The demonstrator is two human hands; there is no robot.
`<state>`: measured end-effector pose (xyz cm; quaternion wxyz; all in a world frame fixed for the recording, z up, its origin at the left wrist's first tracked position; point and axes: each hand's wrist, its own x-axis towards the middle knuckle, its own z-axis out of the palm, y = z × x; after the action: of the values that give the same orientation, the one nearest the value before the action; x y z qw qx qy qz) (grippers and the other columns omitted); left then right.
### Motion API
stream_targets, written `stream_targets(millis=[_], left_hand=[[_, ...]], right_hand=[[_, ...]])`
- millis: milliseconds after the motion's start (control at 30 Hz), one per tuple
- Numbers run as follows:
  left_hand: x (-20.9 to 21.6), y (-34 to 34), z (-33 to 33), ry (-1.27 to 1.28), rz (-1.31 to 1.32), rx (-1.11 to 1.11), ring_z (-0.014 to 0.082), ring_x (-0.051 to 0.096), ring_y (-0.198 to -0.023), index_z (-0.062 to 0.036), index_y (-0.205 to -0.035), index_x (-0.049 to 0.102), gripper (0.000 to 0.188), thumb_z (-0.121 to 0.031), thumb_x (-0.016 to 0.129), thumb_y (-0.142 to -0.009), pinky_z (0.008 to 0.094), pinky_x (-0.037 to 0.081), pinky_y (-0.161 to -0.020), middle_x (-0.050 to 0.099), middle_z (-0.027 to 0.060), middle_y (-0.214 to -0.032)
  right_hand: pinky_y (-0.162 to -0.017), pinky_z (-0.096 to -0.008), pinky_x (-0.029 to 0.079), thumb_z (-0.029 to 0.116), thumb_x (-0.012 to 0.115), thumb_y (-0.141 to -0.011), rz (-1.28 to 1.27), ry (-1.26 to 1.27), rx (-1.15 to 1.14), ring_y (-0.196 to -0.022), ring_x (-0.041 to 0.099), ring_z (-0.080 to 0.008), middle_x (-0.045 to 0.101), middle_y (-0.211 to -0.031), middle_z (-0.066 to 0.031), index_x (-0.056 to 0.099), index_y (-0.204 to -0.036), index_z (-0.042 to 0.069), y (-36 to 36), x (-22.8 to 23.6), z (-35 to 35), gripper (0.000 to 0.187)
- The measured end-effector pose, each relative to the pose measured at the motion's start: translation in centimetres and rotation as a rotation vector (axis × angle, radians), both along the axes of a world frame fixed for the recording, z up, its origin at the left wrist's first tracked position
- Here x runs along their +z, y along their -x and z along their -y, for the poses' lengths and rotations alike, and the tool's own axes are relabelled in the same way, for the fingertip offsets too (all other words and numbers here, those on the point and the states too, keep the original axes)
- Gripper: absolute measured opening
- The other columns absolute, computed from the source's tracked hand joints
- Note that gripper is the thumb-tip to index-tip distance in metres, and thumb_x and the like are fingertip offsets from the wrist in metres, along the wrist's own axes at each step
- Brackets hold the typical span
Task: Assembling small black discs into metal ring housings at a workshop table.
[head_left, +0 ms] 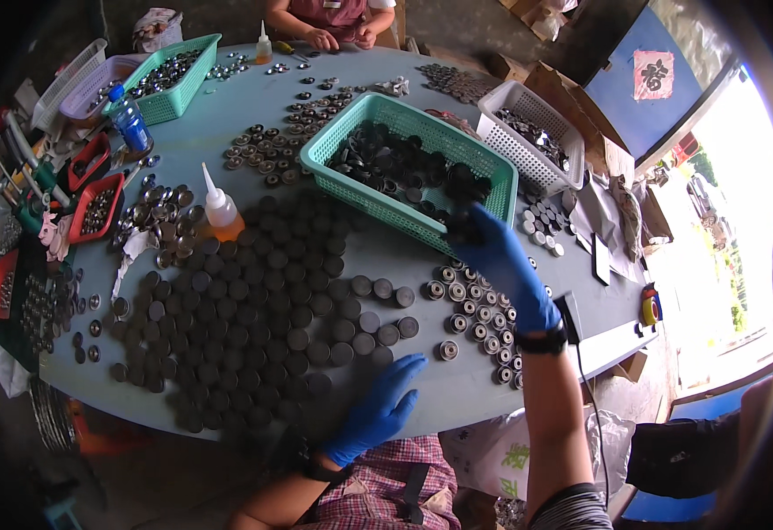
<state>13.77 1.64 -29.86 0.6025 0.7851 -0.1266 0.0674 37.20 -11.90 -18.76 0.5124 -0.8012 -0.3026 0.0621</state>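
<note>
My right hand (pixel 503 265), in a blue glove, is at the near right corner of a green plastic basket (pixel 378 210). Its fingers are closed around dark round pieces (pixel 464 226), blurred and partly hidden by the glove. Inside the basket lies a loose heap of black discs (pixel 395 163). My left hand (pixel 376 413), also gloved in blue, hovers at the table's near edge with its fingers stretched out and nothing in them. Just beyond it spreads a broad layer of dark flat discs (pixel 254 318). Silver ring-shaped parts (pixel 484 318) lie below my right hand.
A glue bottle (pixel 222 212) with orange liquid stands beyond the discs. A white basket (pixel 532 132) adjoins the green one at right. Farther left are another green basket (pixel 174 84), a blue-capped bottle (pixel 130 124) and a red tray (pixel 97 208). Across the table a person's hands (pixel 342 40) work.
</note>
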Motion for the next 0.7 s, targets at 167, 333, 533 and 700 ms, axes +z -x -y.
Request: stream_targets(millis=[167,333,533,700], left_hand=[[-2.5,-1.6,1.0,0.003,0.081,0.127,0.0296,0.045,-0.136,0.0002,-0.144,0.042,0.05,-0.002,0.052,-0.095,0.0376,0.036,-0.111,0.049,0.0184,-0.143],[0.4,-4.3,2.0,-0.154,-0.006,0.201,0.0247,0.05,-0.13,0.0007,-0.146,0.039,0.049,-0.01,0.051,-0.099,0.0353,0.04,-0.106,0.05,0.0174,-0.143],[-0.2,-1.8,3.2,0.13,-0.054,0.075,0.0291,0.043,-0.137,0.0013,-0.142,0.043,0.047,-0.004,0.047,-0.095,0.0377,0.033,-0.113,0.046,0.0189,-0.145],[-0.2,1.8,3.2,-0.225,0.081,0.071,0.0398,0.045,-0.132,0.0022,-0.139,0.045,0.053,-0.007,0.059,-0.089,0.0467,0.037,-0.11,0.045,0.023,-0.143]], right_hand=[[-0.072,-0.0288,0.054,-0.006,0.069,-0.078,-0.036,0.269,-0.117,-0.081,0.07,-0.0207,0.061,-0.089,-0.0082,0.06,-0.098,0.002,14.5,-2.5,3.0,0.023],[-0.067,-0.04,0.053,0.004,0.071,-0.076,0.186,0.293,-0.43,-0.087,0.061,-0.0319,0.057,-0.095,-0.0112,0.059,-0.097,0.009,20.6,-8.3,5.3,0.025],[-0.087,-0.0457,0.043,0.011,0.067,-0.078,0.349,0.367,-0.364,-0.1,0.054,-0.0359,0.057,-0.107,-0.0142,0.056,-0.114,0.007,20.9,-11.5,3.8,0.038],[-0.101,-0.0499,0.037,0.016,0.073,-0.073,0.238,0.197,-0.359,-0.119,0.05,-0.0398,0.051,-0.131,-0.0198,0.045,-0.136,0.003,22.5,-11.4,4.8,0.07]])
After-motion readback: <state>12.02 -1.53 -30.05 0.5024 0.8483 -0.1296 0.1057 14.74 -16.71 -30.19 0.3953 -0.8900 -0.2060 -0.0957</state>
